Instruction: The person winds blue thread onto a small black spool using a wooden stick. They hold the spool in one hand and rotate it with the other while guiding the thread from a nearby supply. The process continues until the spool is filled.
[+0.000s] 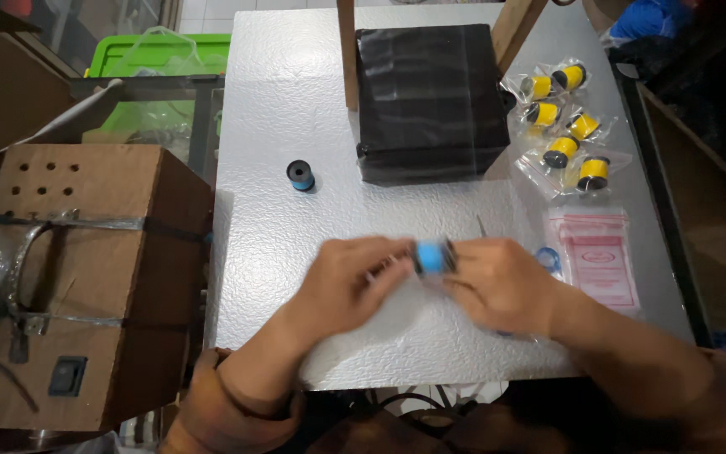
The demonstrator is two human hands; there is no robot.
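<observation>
My left hand (348,282) and my right hand (502,282) meet over the near middle of the silvery table (279,101). Between their fingertips sits a small blue spool with black ends (433,256), blurred by motion. Both hands grip it, and a clear plastic bag seems to be around it, though the blur hides the detail. A second blue spool (300,176) stands alone on the table to the upper left of my hands.
A black wrapped box (430,101) stands at the table's far middle. Several yellow spools in clear bags (566,126) lie at the far right, with a stack of empty zip bags (598,256) beside my right hand. A cardboard box (77,277) stands to the left.
</observation>
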